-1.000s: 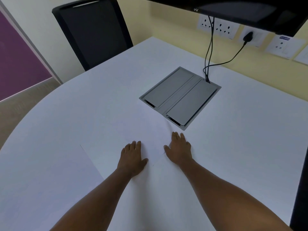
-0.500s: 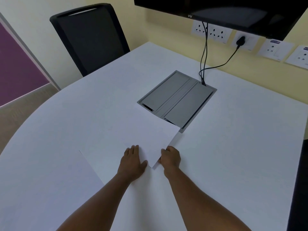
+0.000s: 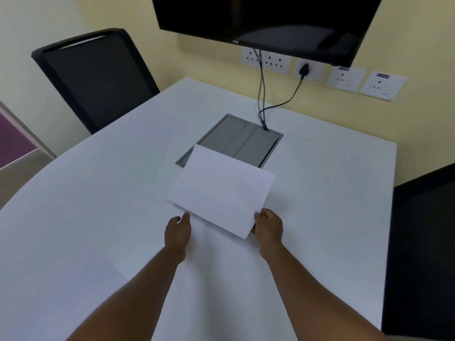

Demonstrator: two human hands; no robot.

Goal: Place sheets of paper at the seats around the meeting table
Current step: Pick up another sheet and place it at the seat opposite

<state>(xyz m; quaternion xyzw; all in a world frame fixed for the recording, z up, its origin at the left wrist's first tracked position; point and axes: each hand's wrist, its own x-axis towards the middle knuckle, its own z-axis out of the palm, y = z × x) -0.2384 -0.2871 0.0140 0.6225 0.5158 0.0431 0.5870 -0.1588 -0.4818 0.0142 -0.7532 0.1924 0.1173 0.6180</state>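
Note:
A white sheet of paper (image 3: 221, 190) hangs lifted above the white meeting table (image 3: 98, 193), tilted, its far corner over the grey cable box. My right hand (image 3: 268, 227) pinches its near right corner. My left hand (image 3: 178, 228) is just below the sheet's near left edge, fingers loosely apart; I cannot tell whether it touches the sheet. More white paper (image 3: 221, 279) lies flat on the table under my forearms, hard to tell from the tabletop. Another sheet (image 3: 73, 279) lies at the near left.
A grey cable box (image 3: 246, 141) is set into the table's middle, with black cables (image 3: 262, 94) rising to wall sockets. A black chair (image 3: 96, 77) stands at the far left, another (image 3: 423, 254) at the right edge. A dark screen (image 3: 266, 18) hangs on the wall.
My right hand gripped the top sheet's corner and lifted it off the table toward the right. My left hand came up off the paper. The view tilted upward.

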